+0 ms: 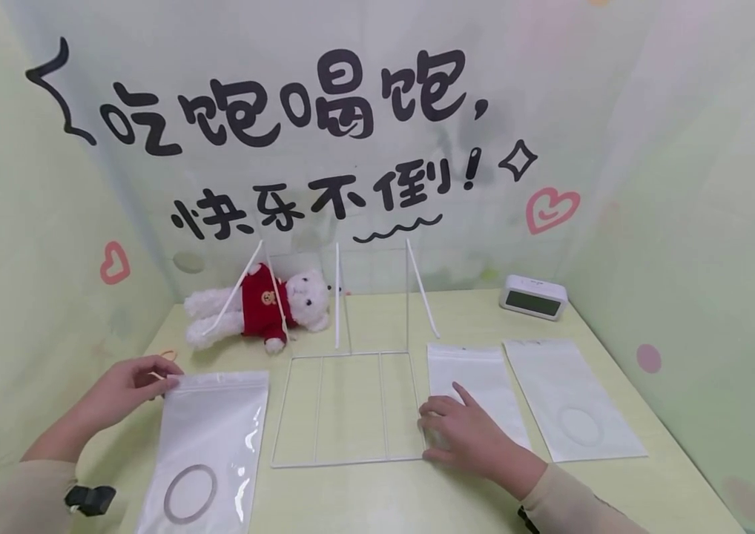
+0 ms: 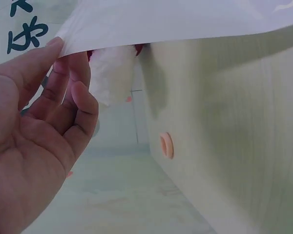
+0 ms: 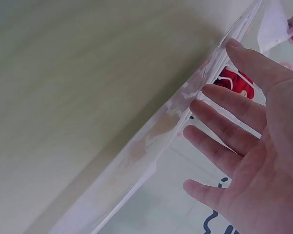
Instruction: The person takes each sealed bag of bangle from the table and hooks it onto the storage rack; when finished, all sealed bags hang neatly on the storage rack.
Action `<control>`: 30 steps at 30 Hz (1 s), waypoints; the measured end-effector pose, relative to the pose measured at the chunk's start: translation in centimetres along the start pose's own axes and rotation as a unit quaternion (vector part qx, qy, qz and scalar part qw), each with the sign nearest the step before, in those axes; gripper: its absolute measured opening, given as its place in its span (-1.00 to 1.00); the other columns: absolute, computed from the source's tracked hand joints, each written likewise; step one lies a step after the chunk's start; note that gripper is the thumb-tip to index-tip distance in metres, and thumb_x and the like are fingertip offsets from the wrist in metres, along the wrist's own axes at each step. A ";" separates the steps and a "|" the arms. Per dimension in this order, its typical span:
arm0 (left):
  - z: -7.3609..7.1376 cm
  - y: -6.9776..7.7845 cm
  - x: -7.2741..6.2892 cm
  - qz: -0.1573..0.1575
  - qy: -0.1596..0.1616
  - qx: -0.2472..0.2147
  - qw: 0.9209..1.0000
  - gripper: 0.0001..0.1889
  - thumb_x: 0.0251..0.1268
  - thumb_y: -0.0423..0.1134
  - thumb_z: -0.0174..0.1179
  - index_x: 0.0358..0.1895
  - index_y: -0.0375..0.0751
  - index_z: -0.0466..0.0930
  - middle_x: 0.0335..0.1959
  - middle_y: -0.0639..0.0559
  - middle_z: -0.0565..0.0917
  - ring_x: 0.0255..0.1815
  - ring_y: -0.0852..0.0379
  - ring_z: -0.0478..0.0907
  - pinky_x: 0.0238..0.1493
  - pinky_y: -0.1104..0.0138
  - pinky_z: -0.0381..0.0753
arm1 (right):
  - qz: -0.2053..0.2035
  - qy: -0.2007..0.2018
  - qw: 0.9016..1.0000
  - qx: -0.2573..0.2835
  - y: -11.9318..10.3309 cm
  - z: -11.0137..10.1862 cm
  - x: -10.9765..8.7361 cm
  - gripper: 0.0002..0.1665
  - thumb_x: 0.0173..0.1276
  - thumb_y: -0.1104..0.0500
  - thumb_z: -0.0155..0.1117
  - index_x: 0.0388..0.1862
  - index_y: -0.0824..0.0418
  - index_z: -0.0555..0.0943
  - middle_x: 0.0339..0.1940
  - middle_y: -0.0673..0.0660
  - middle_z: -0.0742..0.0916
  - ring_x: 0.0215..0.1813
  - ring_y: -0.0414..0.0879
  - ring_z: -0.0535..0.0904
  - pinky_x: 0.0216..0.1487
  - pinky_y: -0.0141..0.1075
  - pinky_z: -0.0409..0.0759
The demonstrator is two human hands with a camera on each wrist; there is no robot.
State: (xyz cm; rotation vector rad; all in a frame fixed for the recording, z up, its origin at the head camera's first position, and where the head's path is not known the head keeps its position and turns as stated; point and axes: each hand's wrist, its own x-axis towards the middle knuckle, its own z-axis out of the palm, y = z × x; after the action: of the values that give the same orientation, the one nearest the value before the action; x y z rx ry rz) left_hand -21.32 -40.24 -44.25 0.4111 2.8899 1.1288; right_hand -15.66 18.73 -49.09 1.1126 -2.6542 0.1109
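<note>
My left hand (image 1: 120, 393) pinches the top left corner of a white zip bag (image 1: 213, 430) between thumb and fingers. That corner is lifted in the left wrist view, and a grey ring shows on the bag's lower part. A white wire rack (image 1: 316, 411) with upright prongs stands at the middle of the table. My right hand (image 1: 474, 437), fingers spread, is over the left side of a second white zip bag (image 1: 464, 365), beside the rack's base. In the right wrist view its fingertips (image 3: 198, 105) are right at a bag's edge, gripping nothing.
A third white bag (image 1: 571, 393) lies at the right. Behind the rack, a white plush bear (image 1: 307, 297) in a red sweater lies on its side. A white digital clock (image 1: 533, 298) stands at the back right. A small orange ring (image 2: 167, 145) is on the table (image 2: 224, 126).
</note>
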 end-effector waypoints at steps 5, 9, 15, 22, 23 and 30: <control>-0.6 1.5 -0.5 0.000 0.000 0.002 1.000 -0.78 0.44 -0.19 0.32 0.03 -0.20 0.67 -0.18 0.18 0.75 -0.28 0.32 0.70 -0.31 0.38 0.68 | -0.004 0.001 1.000 -0.009 0.0 0.0 0.0 -0.52 0.10 -0.17 0.58 -0.06 0.03 0.76 0.04 -0.03 0.76 0.20 -0.04 0.64 0.38 0.29 0.49; -1.1 3.2 -0.9 0.011 0.006 -0.003 1.000 -0.79 0.43 -0.21 0.33 0.02 -0.18 0.68 -0.21 0.18 0.77 -0.29 0.28 0.71 -0.30 0.41 0.69 | -0.007 0.004 1.000 -0.013 0.0 0.1 -0.1 -0.51 0.10 -0.18 0.57 -0.06 0.03 0.76 0.03 -0.03 0.76 0.19 -0.04 0.65 0.38 0.29 0.50; -2.3 5.6 -1.3 0.038 0.014 -0.018 0.999 -0.82 0.43 -0.27 0.32 0.02 -0.18 0.68 -0.23 0.17 0.78 -0.30 0.24 0.70 -0.29 0.45 0.70 | -0.002 0.002 1.000 -0.012 0.1 0.1 -0.1 -0.49 0.11 -0.21 0.55 -0.04 0.03 0.76 0.05 -0.02 0.76 0.21 -0.04 0.64 0.41 0.30 0.47; -3.2 8.3 -1.7 0.065 0.031 -0.023 0.997 -0.83 0.42 -0.34 0.31 0.01 -0.19 0.68 -0.25 0.14 0.78 -0.31 0.23 0.69 -0.28 0.48 0.69 | -0.004 0.004 1.000 -0.018 0.0 -0.1 -0.1 -0.49 0.10 -0.18 0.57 -0.04 0.04 0.76 0.05 -0.02 0.76 0.20 -0.04 0.64 0.39 0.29 0.49; -3.3 8.7 -1.8 0.069 0.038 -0.022 0.997 -0.83 0.41 -0.35 0.32 0.00 -0.18 0.69 -0.26 0.14 0.78 -0.32 0.23 0.68 -0.28 0.48 0.69 | -0.004 0.005 1.000 -0.017 0.0 -0.2 -0.1 -0.49 0.10 -0.18 0.57 -0.04 0.04 0.76 0.05 -0.02 0.76 0.20 -0.04 0.65 0.39 0.29 0.49; -4.0 10.9 -2.3 0.124 0.096 -0.030 0.987 -0.74 0.25 -0.54 0.36 -0.08 -0.16 0.73 -0.26 0.17 0.78 -0.38 0.24 0.67 -0.33 0.51 0.67 | -0.006 0.002 1.000 -0.016 0.0 -0.1 0.0 -0.50 0.11 -0.18 0.57 -0.04 0.06 0.76 0.05 -0.01 0.76 0.20 -0.03 0.65 0.38 0.25 0.52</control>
State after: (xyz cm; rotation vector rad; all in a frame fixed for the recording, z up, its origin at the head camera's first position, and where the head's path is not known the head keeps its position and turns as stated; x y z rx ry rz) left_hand -16.89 -35.75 -34.18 0.7164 3.0227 1.3557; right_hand -15.57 18.74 -48.96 1.1178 -2.6351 0.0686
